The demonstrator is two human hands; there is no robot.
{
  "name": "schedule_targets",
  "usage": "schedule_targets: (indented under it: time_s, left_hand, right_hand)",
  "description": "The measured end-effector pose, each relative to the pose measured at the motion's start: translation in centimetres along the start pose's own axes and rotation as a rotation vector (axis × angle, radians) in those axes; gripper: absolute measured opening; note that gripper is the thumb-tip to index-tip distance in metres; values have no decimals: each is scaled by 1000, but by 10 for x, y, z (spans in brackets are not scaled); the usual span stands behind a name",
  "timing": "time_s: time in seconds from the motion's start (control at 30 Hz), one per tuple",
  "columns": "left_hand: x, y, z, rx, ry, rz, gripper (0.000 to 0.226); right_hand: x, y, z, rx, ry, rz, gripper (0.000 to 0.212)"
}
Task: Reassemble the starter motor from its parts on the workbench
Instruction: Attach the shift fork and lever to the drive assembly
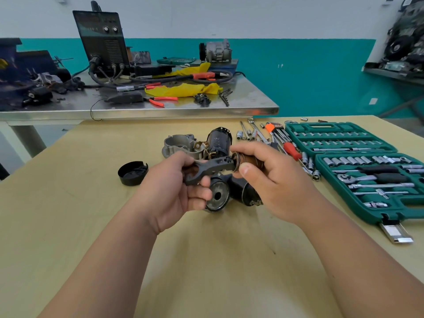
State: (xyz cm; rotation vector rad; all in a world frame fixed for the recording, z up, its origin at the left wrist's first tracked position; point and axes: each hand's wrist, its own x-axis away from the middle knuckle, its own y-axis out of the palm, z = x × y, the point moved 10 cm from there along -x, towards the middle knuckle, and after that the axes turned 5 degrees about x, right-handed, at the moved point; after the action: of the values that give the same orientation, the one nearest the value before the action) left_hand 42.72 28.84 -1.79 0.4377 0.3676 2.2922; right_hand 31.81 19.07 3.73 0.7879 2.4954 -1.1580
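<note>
White-over-teal wall (298,76); steel table (252,98) behind tan workbench (68,214).

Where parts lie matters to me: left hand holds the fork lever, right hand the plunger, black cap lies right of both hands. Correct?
No: the head view shows the black cap left of both hands; left hand holds the fork lever, right hand the plunger.

Two bare hands and forearms, head view.
The left hand (174,196) and right hand (277,182) are bare, and so are the left forearm (103,262) and right forearm (348,251), uncovered right to the lower edge of the frame; any sleeve further up is out of view. The forearms look smooth, and the wide lens broadens them toward the bottom corners. The right thumbnail (245,169) is cut short and rounded, its tip even.
</note>
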Motion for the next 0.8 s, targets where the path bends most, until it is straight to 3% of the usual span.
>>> schedule_targets:
  time_s: [0.07, 0.13, 0.2, 0.27, 0.33, 0.47, 0.53, 0.67, 0.8]
  left_hand:
    - [-1, -12, 9, -300, 113, 96, 31]
    - [5, -8, 30, -679, 372, 136, 33]
    - [14, 13, 35, -911, 550, -18, 40]
    - [17, 23, 28, -999, 572, -157, 52]
    - [16, 24, 25, -966, 533, -170, 45]
    - [11, 26, 16, -595, 424, -104, 38]
    - [13, 27, 19, -547, 448, -62, 42]
    - [16, 25, 21, -455, 472, -15, 25]
    - [21, 18, 24, -439, 570, 100, 24]
  right_hand:
    - [0, 5, -3, 53, -28, -37, 36]
    - [0, 11, -6, 97, -64, -60, 39]
    - [0, 8, -8, 74, -80, -43, 38]
    - [1, 4, -11, 17, -85, -13, 34]
    - [1, 3, -14, -31, -88, 20, 31]
    - [-2, 1, -14, -109, -41, 116, 29]
    - [-2, -1, -11, -123, -26, 140, 29]
    - [2, 2, -10, -106, -24, 162, 29]
    - [7, 7, -17, -79, -50, 261, 35]
